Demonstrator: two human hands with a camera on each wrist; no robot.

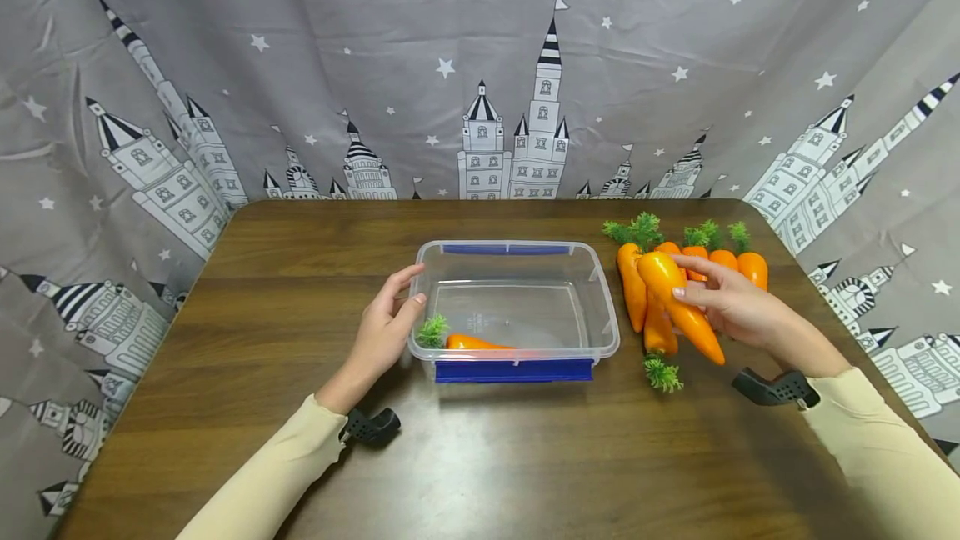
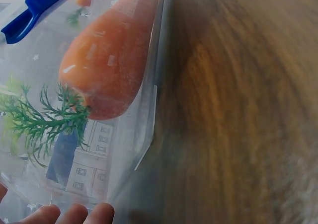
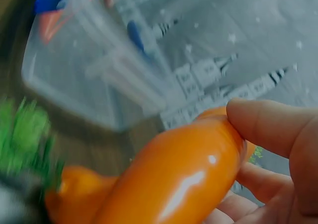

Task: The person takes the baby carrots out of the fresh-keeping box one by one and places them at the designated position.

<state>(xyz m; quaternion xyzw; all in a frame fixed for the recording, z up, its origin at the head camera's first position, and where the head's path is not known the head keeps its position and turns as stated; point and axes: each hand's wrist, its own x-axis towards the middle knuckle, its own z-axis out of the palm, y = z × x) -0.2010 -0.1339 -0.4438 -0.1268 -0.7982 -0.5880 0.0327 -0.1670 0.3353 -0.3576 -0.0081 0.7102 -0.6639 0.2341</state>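
My right hand point(image 1: 727, 302) grips an orange toy carrot point(image 1: 697, 330), thumb on the near side and fingers behind. Its tip points down toward the front right, over other carrots. The right wrist view shows the thumb pressed on the glossy carrot point(image 3: 174, 169). My left hand point(image 1: 386, 332) rests at the left side of a clear plastic container point(image 1: 609, 319), with fingertips and thumb right at its rim. Inside the container another carrot point(image 1: 476, 343) with a green leafy top point(image 1: 432, 332) lies along the front wall; the left wrist view shows this carrot point(image 2: 109, 60) through the plastic.
Several more carrots point(image 1: 752, 269) lie in a group at the right of the brown wooden table point(image 1: 480, 465), their leafy tops point(image 1: 633, 229) mostly toward the back. One carrot top point(image 1: 663, 373) points forward. A grey curtain point(image 1: 337, 48) with castles hangs behind the table.
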